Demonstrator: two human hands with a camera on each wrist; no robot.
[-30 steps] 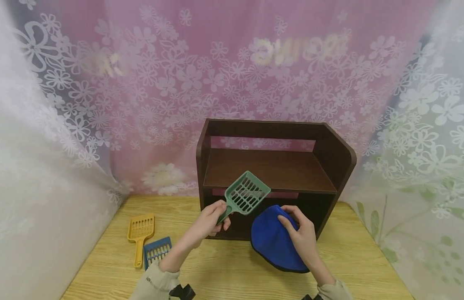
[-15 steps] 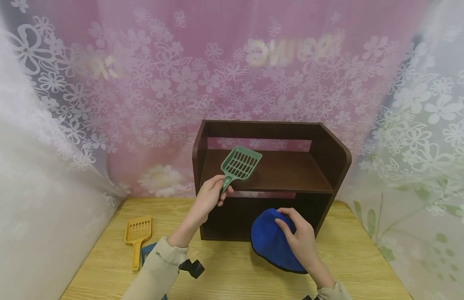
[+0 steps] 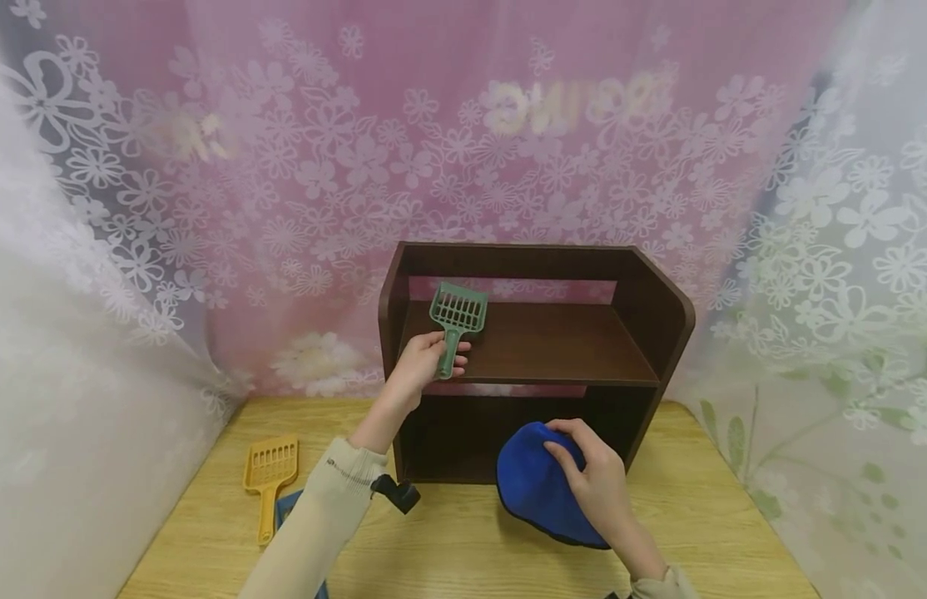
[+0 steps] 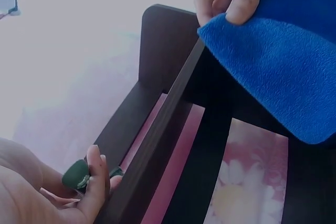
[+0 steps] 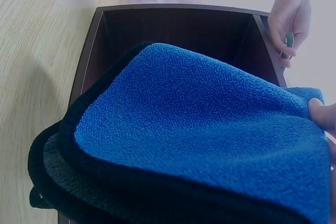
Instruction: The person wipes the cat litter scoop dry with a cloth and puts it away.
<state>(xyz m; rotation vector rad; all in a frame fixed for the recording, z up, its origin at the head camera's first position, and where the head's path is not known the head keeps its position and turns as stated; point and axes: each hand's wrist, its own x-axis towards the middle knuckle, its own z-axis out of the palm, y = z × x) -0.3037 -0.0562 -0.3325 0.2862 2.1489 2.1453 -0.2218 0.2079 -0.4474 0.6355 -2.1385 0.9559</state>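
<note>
A green slotted litter scoop [image 3: 459,309] is gripped by its handle in my left hand [image 3: 422,363], at the left end of the upper shelf of a dark brown wooden rack [image 3: 561,337]. In the left wrist view only the end of the scoop's handle [image 4: 76,174] shows between the fingers. My right hand [image 3: 594,474] pinches a folded blue cloth [image 3: 538,487] with dark edging, in front of the rack's lower compartment. The right wrist view shows the cloth [image 5: 199,119] hanging from thumb and fingers, its grey underside partly visible.
On the wooden table [image 3: 433,549] at the left lies a yellow slotted scoop [image 3: 271,474]. Beside it a blue scoop [image 3: 287,503] is mostly hidden by my left sleeve. Flowered curtains [image 3: 299,166] enclose the table at the back and both sides.
My left hand has moved up and away with the green scoop, from before the rack to its upper shelf, turning the scoop more upright. The right hand holds the cloth nearly still.
</note>
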